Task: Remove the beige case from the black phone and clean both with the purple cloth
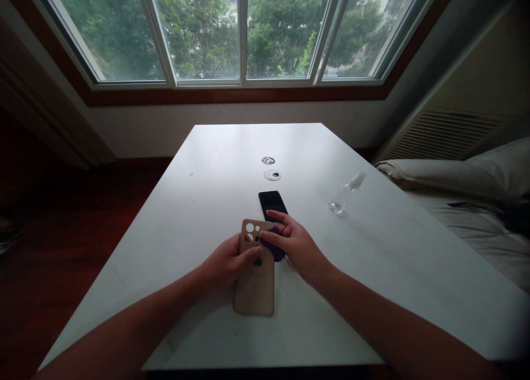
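A tan phone case (pixel 255 283) with round camera cut-outs lies on the white table (pixel 199 203) near its front edge. My left hand (pixel 228 261) grips the case's left side, thumb on its back. My right hand (pixel 292 244) is closed on a purple cloth (pixel 276 251) and presses it against the case's upper right part. Just beyond my right fingers a black phone (pixel 272 203) lies flat on the table.
A small clear bottle (pixel 346 193) lies on its side to the right. Two small round things (pixel 272 174) sit further back at the table's middle. A bed with pillows (pixel 455 175) stands to the right. Windows run along the far wall.
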`<state>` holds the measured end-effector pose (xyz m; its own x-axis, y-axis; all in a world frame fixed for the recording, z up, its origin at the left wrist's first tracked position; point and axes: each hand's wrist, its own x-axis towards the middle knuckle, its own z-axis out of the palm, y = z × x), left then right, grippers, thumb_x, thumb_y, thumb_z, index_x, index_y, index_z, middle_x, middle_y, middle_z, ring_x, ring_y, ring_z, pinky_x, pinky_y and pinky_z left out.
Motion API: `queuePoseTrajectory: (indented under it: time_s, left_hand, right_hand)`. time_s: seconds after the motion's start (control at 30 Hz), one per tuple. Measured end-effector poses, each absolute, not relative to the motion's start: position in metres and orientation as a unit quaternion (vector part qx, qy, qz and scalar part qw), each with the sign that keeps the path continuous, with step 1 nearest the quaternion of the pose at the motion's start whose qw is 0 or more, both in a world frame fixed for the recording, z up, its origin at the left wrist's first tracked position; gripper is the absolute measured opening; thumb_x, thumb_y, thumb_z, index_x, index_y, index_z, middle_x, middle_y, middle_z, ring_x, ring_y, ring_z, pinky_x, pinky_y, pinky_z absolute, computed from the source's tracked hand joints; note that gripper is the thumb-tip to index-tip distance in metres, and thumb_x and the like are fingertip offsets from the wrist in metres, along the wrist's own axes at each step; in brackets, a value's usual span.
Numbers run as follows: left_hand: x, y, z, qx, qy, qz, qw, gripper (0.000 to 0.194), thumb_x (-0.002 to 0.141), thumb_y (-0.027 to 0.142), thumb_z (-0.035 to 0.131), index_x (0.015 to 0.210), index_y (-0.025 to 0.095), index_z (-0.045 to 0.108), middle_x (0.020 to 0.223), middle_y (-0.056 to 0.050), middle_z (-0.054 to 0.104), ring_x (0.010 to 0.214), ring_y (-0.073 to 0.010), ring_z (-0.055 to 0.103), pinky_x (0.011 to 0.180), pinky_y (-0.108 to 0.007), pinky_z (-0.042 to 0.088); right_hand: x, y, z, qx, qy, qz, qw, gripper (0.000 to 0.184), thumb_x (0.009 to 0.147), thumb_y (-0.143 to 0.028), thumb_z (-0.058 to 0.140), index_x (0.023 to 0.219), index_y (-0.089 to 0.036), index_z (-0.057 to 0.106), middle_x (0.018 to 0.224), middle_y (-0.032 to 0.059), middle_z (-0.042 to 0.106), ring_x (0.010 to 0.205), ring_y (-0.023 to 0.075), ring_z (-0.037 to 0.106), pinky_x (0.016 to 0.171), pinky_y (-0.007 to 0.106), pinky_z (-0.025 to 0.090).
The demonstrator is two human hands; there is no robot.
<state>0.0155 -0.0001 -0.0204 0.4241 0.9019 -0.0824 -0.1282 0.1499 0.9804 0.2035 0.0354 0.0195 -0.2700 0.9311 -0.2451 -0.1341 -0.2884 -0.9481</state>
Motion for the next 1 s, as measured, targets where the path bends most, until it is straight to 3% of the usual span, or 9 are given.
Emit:
queuePoseTrajectory:
  time_s: [0.17, 0.3, 0.47, 0.7, 0.8, 1.0]
  left_hand:
    - [0.015, 0.0, -0.02, 0.507, 0.353, 0.393, 0.681, 0.055, 0.088, 0.047, 0.07, 0.128, 0.013, 0.055, 0.121, -0.016, 0.066, 0.105, -0.0271, 0.064, 0.084, -0.035, 0.052]
    - [0.014, 0.001, -0.023, 0.508, 0.353, 0.382, 0.687, 0.053, 0.089, 0.051, 0.068, 0.122, 0.011, 0.056, 0.111, -0.014, 0.066, 0.093, -0.0233, 0.064, 0.07, -0.03, 0.052]
    - [0.017, 0.002, -0.027, 0.499, 0.372, 0.4, 0.673, 0.055, 0.089, 0.055, 0.065, 0.122, 0.012, 0.053, 0.106, -0.013, 0.065, 0.079, -0.0187, 0.062, 0.053, -0.026, 0.05]
    - [0.017, 0.004, -0.024, 0.466, 0.402, 0.459, 0.641, 0.056, 0.088, 0.056, 0.066, 0.118, 0.011, 0.052, 0.098, -0.012, 0.065, 0.076, -0.0189, 0.063, 0.052, -0.027, 0.052]
    - [0.016, 0.005, -0.024, 0.457, 0.409, 0.475, 0.631, 0.055, 0.088, 0.056, 0.065, 0.116, 0.01, 0.053, 0.097, -0.012, 0.065, 0.075, -0.0181, 0.063, 0.052, -0.026, 0.052]
    - [0.016, 0.008, -0.022, 0.449, 0.423, 0.491, 0.615, 0.055, 0.087, 0.056, 0.066, 0.115, 0.01, 0.054, 0.101, -0.013, 0.067, 0.076, -0.0191, 0.064, 0.051, -0.027, 0.053]
  right_hand:
    - [0.209, 0.044, 0.021, -0.45, -0.405, 0.627, 0.491, 0.068, 0.072, -0.034, 0.087, 0.129, -0.018, 0.052, 0.102, 0.0071, 0.075, 0.082, 0.0179, 0.071, 0.065, 0.025, 0.054]
    - [0.215, 0.053, 0.026, -0.448, -0.372, 0.619, 0.527, 0.062, 0.076, -0.034, 0.085, 0.126, -0.017, 0.053, 0.093, 0.0063, 0.076, 0.078, 0.018, 0.07, 0.064, 0.026, 0.056]
    - [0.216, 0.052, 0.023, -0.415, -0.399, 0.654, 0.49, 0.06, 0.078, -0.031, 0.083, 0.128, -0.018, 0.054, 0.105, 0.0078, 0.075, 0.085, 0.0181, 0.071, 0.069, 0.026, 0.057]
    - [0.209, 0.039, 0.012, -0.397, -0.451, 0.703, 0.381, 0.067, 0.074, -0.026, 0.086, 0.131, -0.019, 0.051, 0.116, 0.0111, 0.073, 0.103, 0.0238, 0.071, 0.084, 0.034, 0.058]
    - [0.207, 0.037, 0.009, -0.378, -0.461, 0.713, 0.37, 0.068, 0.073, -0.025, 0.087, 0.13, -0.018, 0.05, 0.115, 0.0114, 0.073, 0.106, 0.0247, 0.07, 0.09, 0.038, 0.057]
    - [0.207, 0.036, 0.016, -0.381, -0.465, 0.705, 0.377, 0.073, 0.076, -0.028, 0.084, 0.136, -0.019, 0.046, 0.117, 0.0116, 0.072, 0.104, 0.0233, 0.07, 0.086, 0.036, 0.057]
